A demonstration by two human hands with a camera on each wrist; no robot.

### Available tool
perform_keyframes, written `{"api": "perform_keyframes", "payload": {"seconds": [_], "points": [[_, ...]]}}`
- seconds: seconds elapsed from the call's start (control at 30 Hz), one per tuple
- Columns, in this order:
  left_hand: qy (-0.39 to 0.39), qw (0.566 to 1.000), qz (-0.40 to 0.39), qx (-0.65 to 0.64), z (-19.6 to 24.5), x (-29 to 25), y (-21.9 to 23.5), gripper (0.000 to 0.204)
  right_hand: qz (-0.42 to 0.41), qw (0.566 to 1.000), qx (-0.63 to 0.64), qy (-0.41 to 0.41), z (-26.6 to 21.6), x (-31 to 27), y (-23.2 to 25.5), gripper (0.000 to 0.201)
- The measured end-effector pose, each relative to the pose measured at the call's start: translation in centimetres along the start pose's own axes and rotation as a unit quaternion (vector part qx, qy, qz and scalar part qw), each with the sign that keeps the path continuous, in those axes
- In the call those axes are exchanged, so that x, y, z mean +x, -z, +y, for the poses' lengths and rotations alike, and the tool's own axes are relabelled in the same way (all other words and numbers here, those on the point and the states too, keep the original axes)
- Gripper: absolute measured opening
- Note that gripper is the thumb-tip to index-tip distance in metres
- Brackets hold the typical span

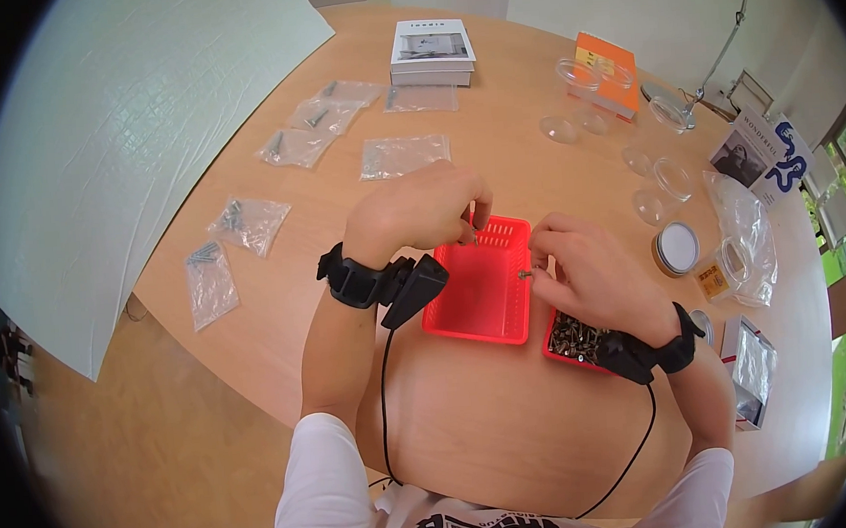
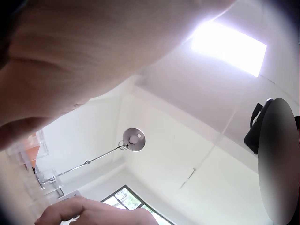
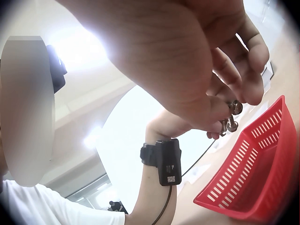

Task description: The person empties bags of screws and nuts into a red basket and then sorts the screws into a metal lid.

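My left hand is over the far left side of a red plastic basket, fingers bent down, pinching a small metal screw at its tips. Over the basket's right side, my right hand holds small screws between thumb and fingers; one screw sticks out to the left. In the right wrist view, several shiny screw heads show beside the fingertips. A smaller red basket full of loose screws lies partly hidden under my right wrist.
Clear plastic bags of screws lie on the left and far side of the table. Books stand at the back. Clear round containers, a lidded jar and an open box are on the right. Cables hang from both wrist cameras.
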State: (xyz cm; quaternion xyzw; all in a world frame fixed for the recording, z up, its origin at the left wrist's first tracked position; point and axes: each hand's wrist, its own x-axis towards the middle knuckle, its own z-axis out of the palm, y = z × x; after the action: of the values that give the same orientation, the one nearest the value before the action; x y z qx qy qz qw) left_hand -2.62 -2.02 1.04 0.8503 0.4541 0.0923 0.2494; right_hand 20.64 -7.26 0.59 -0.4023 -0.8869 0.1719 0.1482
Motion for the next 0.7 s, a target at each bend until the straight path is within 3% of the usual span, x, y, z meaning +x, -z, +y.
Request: {"api": "perform_keyframes", "payload": {"seconds": [0.3, 0.5, 0.7], "points": [[-0.009, 1.000, 0.018, 0.016, 0.2, -0.2, 0.1, 0.011, 0.034, 0.999, -0.005, 0.028, 0.7, 1.9, -0.4, 0.018], [0.003, 1.000, 0.015, 0.010, 0.5, -0.3, 0.4, 0.015, 0.035, 0.999, 0.015, 0.001, 0.4, 2.7, -0.4, 0.016], [-0.035, 0.997, 0.056, 0.032, -0.6, 0.1, -0.4, 0.018, 0.043, 0.999, -0.004, 0.017, 1.2, 3.4, -0.9, 0.016]]}}
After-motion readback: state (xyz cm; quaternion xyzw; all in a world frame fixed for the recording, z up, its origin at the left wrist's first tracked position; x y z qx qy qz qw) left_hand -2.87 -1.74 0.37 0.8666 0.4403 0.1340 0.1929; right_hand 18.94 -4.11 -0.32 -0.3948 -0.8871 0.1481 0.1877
